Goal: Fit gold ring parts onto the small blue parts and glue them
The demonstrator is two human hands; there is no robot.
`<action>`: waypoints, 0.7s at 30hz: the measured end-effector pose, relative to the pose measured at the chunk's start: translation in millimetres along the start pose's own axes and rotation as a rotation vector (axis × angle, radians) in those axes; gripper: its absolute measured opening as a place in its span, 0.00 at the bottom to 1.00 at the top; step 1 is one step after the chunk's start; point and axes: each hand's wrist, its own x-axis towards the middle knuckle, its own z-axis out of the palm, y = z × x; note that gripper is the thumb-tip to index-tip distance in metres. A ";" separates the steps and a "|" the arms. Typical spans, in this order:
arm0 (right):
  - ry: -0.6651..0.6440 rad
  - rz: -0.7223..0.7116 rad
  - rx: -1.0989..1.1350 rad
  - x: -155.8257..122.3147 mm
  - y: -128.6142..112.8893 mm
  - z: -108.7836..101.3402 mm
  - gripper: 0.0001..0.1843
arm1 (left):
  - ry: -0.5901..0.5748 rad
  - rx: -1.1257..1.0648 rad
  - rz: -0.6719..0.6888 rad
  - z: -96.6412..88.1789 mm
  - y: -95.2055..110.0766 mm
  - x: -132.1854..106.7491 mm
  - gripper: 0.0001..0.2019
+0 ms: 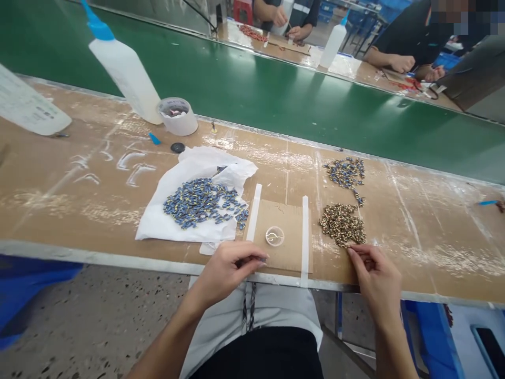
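My left hand (232,266) is closed in a pinch over the near left edge of a cardboard pad (290,250); what its fingertips hold is too small to make out. On the pad stands a small round clear dish (275,236) with pale liquid in it. My right hand (374,273) pinches at the near edge of a heap of small brown-and-cream pieces (342,223). Behind that heap lies a pile of small blue-and-yellow pieces (345,172). More blue-and-yellow pieces (197,202) are spread on a white sheet (158,223), left of the pad.
Two white bottles, one with a blue nozzle (126,79), stand at the left beside a tape roll (178,117). A black cap (178,148) lies nearby. Beyond the bench (394,210) runs a green belt (252,89); two people work across it.
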 end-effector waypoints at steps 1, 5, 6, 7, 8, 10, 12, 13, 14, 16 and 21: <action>0.018 0.042 0.034 -1.6 2.3 -2.4 0.20 | 0.008 0.004 -0.002 1.8 1.1 0.0 0.06; 0.191 0.160 0.184 -14.5 -9.2 -4.1 0.22 | 0.032 -0.007 -0.008 5.7 3.9 -0.3 0.06; 0.220 0.168 0.241 -19.5 -17.9 -1.8 0.21 | 0.040 -0.006 -0.004 5.7 4.0 -0.8 0.06; 0.227 0.170 0.303 -25.1 -28.2 1.7 0.19 | 0.048 -0.001 0.004 5.4 4.0 -1.4 0.05; 0.204 0.167 0.369 -31.1 -39.7 6.4 0.17 | 0.055 0.007 0.016 5.1 4.0 -2.2 0.05; 0.063 0.159 0.511 -43.7 -64.2 18.7 0.14 | 0.063 0.030 0.046 4.8 3.9 -3.6 0.05; -0.143 0.161 0.643 -54.9 -87.1 33.0 0.11 | 0.064 0.055 0.083 5.3 3.5 -4.7 0.06; -0.235 0.163 0.701 -59.4 -97.0 40.1 0.09 | 0.063 0.068 0.101 5.9 3.1 -5.2 0.06; -0.311 0.166 0.749 -62.8 -105.5 46.7 0.08 | 0.064 0.080 0.119 6.7 2.5 -5.5 0.07; -0.412 0.172 0.816 -66.8 -117.8 57.2 0.06 | 0.066 0.097 0.149 8.6 0.7 -6.3 0.07; -0.462 0.167 0.853 -67.6 -123.9 66.6 0.06 | 0.082 0.098 0.191 13.4 -4.2 -7.9 0.06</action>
